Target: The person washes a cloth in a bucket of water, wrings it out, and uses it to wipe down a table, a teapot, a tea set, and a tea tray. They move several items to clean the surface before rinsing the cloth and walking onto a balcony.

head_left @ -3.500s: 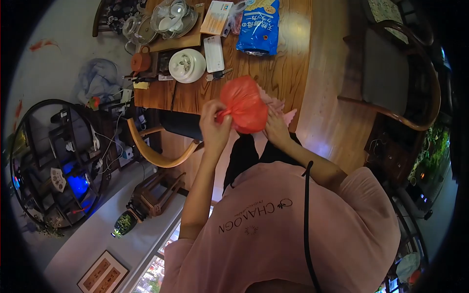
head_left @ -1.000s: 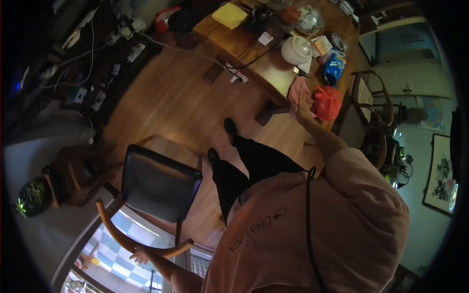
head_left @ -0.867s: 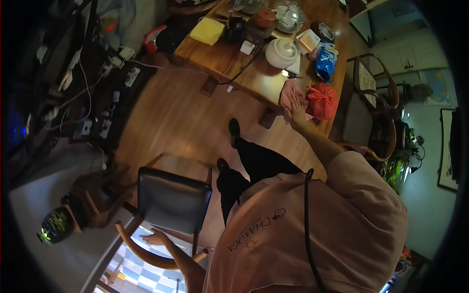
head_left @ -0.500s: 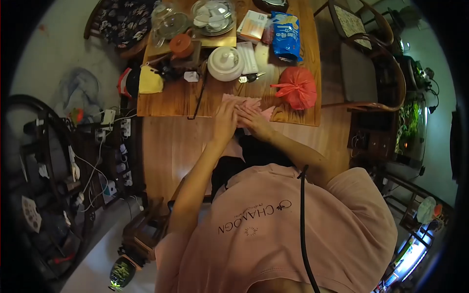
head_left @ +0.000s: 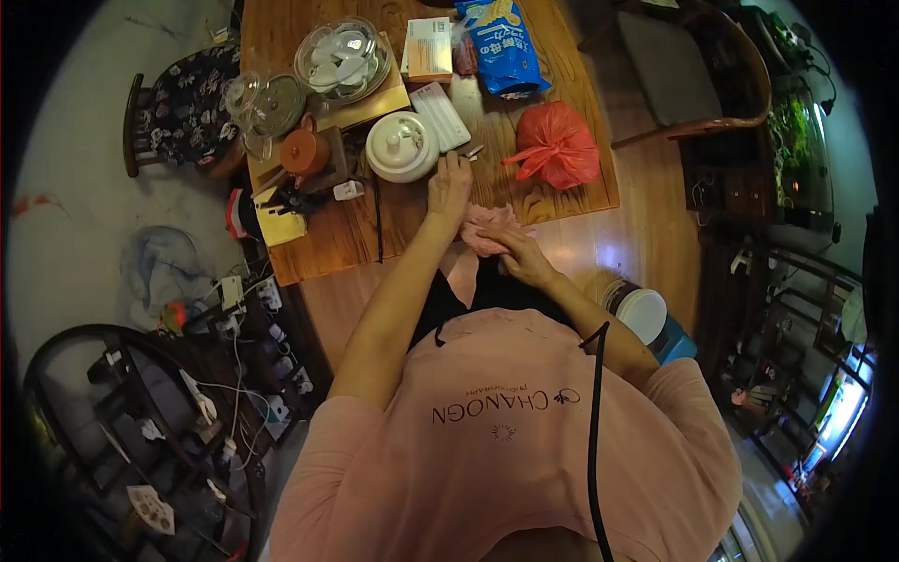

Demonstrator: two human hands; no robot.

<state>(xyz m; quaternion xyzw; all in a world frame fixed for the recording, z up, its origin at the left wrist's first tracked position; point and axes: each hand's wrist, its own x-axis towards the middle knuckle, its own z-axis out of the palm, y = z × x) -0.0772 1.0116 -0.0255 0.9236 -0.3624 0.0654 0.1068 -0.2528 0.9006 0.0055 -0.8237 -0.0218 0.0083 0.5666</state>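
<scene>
My left hand [head_left: 450, 190] reaches over the table beside the white lidded pot [head_left: 401, 150]. Its fingers are closed on a bunch of keys [head_left: 476, 153], most of which they hide. At the table's front edge, my right hand [head_left: 526, 258] grips a crumpled pink cloth [head_left: 491, 228]. A white oblong box [head_left: 441, 116] lies just beyond my left fingertips. To the right sits a knotted red plastic bag [head_left: 559, 148].
On the wooden table [head_left: 337, 239] stand a brown clay teapot [head_left: 304, 150], a glass-covered tray of cups [head_left: 343, 61], a blue snack bag [head_left: 506, 47] and a yellow cloth [head_left: 281, 223]. A white bucket [head_left: 641, 314] stands on the floor to the right.
My left hand has left the pink cloth and moved forward onto the keys. My right hand keeps the cloth, now bunched at the table edge. The view has turned.
</scene>
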